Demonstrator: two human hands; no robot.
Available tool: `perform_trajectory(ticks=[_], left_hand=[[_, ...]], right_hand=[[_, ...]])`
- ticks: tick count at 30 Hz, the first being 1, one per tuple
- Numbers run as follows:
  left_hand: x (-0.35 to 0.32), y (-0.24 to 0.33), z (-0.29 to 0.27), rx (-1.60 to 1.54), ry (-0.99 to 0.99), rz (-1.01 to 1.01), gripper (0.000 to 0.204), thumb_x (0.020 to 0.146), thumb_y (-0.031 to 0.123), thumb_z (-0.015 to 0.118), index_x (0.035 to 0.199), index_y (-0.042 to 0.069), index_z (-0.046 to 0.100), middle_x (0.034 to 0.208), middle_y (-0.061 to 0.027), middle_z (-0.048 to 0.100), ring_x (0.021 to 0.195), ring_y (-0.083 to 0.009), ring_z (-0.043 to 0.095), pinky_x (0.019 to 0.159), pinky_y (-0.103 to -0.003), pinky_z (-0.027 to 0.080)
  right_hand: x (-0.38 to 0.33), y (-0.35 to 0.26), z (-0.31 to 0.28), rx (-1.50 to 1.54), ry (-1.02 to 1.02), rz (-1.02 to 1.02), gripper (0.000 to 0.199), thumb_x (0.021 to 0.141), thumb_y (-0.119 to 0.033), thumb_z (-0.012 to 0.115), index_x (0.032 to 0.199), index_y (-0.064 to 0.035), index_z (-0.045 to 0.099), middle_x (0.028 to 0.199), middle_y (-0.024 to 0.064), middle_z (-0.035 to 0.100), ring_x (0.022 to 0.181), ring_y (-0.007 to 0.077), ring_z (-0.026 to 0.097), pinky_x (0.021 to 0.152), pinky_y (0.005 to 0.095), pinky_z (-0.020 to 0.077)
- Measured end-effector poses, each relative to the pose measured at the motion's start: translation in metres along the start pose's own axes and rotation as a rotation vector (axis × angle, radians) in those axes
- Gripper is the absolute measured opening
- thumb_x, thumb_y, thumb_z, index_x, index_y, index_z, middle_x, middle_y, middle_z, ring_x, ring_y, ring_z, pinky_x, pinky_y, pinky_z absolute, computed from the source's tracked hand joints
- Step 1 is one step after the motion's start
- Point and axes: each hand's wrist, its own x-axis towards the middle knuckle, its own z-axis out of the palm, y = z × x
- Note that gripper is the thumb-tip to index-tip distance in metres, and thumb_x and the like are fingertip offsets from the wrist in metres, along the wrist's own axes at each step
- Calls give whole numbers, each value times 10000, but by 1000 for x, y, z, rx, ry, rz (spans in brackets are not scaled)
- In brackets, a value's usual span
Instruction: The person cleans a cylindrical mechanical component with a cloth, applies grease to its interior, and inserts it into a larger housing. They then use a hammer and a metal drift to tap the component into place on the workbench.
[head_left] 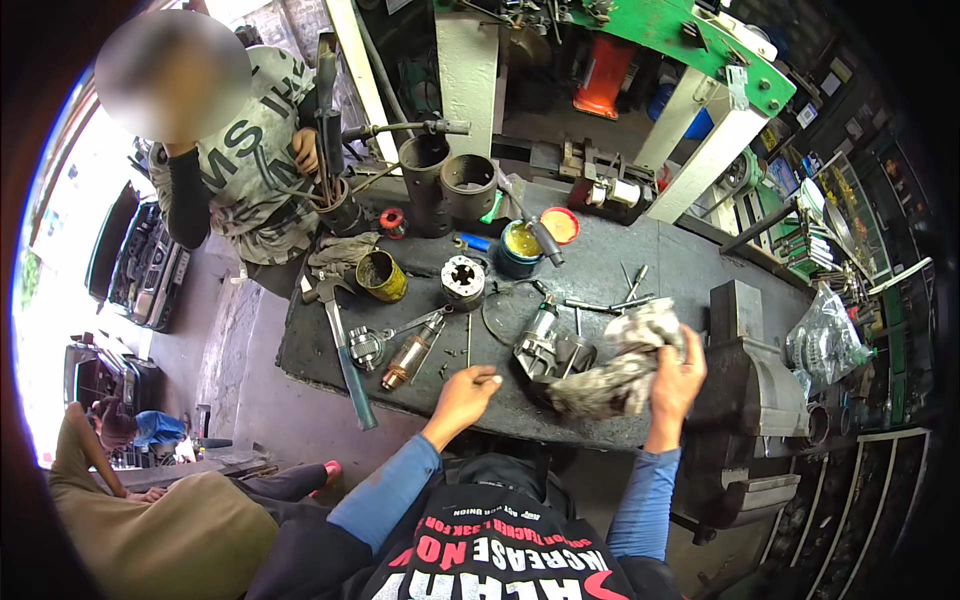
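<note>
My right hand (678, 378) grips a stained, crumpled rag (625, 365) at the bench's front right. Close to the rag lies a grey metal starter housing with a silver cylinder (541, 325) on it. My left hand (464, 402) is closed just above the front edge, thumb against the fingers; anything inside is hidden. Left of it lie a copper-wound armature (412, 354), a round metal end piece (366, 348) and a claw hammer (346, 350) with a blue-grey handle. Behind them stands a hollow motor casing (463, 281). Small screws (446, 367) lie near my left hand.
Behind the parts are a yellow can (381, 277), an open grease tub (519, 258) and dark metal cylinders (426, 190). A heavy vise (755, 365) stands at the right. One person (245, 150) stands at the far left; another (170, 530) sits at the lower left.
</note>
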Motion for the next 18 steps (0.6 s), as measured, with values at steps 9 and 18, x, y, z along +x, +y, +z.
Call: perform_trajectory(ticks=[9,18], left_hand=[[52,25,7,-182,-22,47,433,966,136,764,1299,-119,657,1115,-172,790,947,-181,721,837,-302,543],[72,26,15,-125,99,-13,260,916,90,829,1103,-79,766,959,-122,804,826,-144,703,749,-319,552]], right_hand=[[-40,-48,115,-672,-90,-482,223,898,-49,635,1100,-14,723,1014,136,733,1053,317,708,872,507,569],[-45,24,177,-1118,-449,-586,180,869,-232,686,951,-72,706,989,116,704,996,330,636,855,482,452]])
